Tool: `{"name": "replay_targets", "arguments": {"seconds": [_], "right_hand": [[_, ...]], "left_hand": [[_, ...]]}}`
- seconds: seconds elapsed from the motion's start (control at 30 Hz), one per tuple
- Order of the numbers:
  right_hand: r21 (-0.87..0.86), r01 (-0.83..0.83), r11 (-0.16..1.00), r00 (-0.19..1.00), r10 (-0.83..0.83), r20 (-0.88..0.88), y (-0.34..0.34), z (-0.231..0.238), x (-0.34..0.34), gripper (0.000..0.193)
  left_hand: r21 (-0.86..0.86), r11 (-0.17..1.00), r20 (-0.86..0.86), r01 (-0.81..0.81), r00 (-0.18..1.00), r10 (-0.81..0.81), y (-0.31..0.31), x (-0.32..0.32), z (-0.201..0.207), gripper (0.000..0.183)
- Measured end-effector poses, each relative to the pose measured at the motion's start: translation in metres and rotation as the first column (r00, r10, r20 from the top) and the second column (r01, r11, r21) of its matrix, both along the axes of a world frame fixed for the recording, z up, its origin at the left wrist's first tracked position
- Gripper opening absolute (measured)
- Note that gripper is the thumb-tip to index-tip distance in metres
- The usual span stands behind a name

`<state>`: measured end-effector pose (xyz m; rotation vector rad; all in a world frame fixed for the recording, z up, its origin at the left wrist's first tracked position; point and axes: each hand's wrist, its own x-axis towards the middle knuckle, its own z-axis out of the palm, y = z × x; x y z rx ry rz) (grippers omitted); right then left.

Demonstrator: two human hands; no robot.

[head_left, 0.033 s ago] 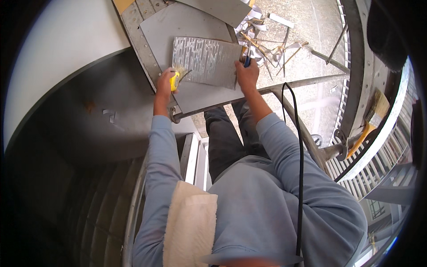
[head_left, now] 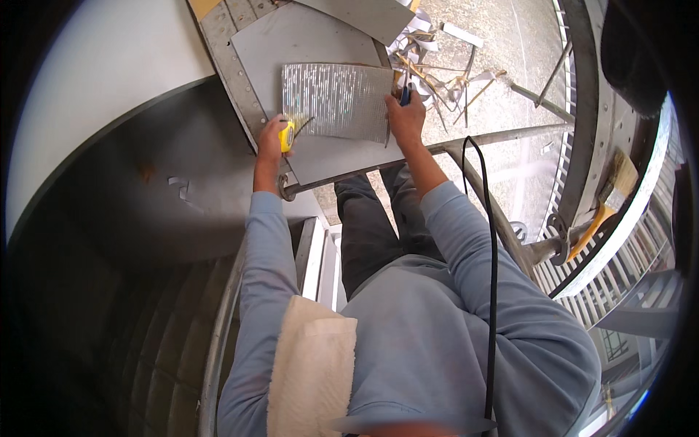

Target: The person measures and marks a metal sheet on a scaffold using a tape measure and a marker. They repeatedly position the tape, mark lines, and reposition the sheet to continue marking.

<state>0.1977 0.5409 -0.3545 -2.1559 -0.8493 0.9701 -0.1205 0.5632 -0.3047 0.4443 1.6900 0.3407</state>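
Lying flat between both hands, a shiny ribbed metal sheet (head_left: 336,100) sits in the upper middle of the frame.

Its long axis runs left to right across a larger grey panel (head_left: 291,44), and each short end meets one hand, so neither hand is clearly nearer. At the sheet's lower left corner the left hand (head_left: 275,138) is curled around a yellow tape measure (head_left: 288,135). At the right edge the right hand (head_left: 405,116) is closed on a blue-handled tool (head_left: 404,93), fingertips touching the sheet. Beyond, metal scraps (head_left: 444,73) litter the ground at upper right; a paintbrush (head_left: 608,197) rests on the curved railing (head_left: 582,146) at far right.
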Motion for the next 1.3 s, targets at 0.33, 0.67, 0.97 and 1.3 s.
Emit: {"name": "replay_targets", "arguments": {"seconds": [0.33,0.67,0.97,1.3], "right_hand": [[0.055,-0.209,0.976,0.969,0.199,0.147,0.06,0.007,0.011,0.038],[-0.171,-0.489,0.856,0.66,0.235,-0.713,0.037,0.088,-0.022,0.034],[-0.112,-0.741,0.662,0.43,0.34,-0.836,0.036,0.106,-0.024,0.038],[-0.222,-0.474,0.852,0.605,0.131,-0.786,0.015,0.088,-0.025,0.019]], "left_hand": [[0.089,0.994,-0.056,-0.069,0.996,0.074,-0.045,0.016,0.006,0.07],[0.345,0.924,0.169,-0.163,0.98,0.11,-0.104,0.065,0.05,0.074],[0.577,0.797,-0.008,0.178,0.977,-0.213,-0.054,0.093,0.067,0.091],[0.491,0.663,-0.298,0.565,0.824,-0.482,-0.04,0.063,0.05,0.062]]}}
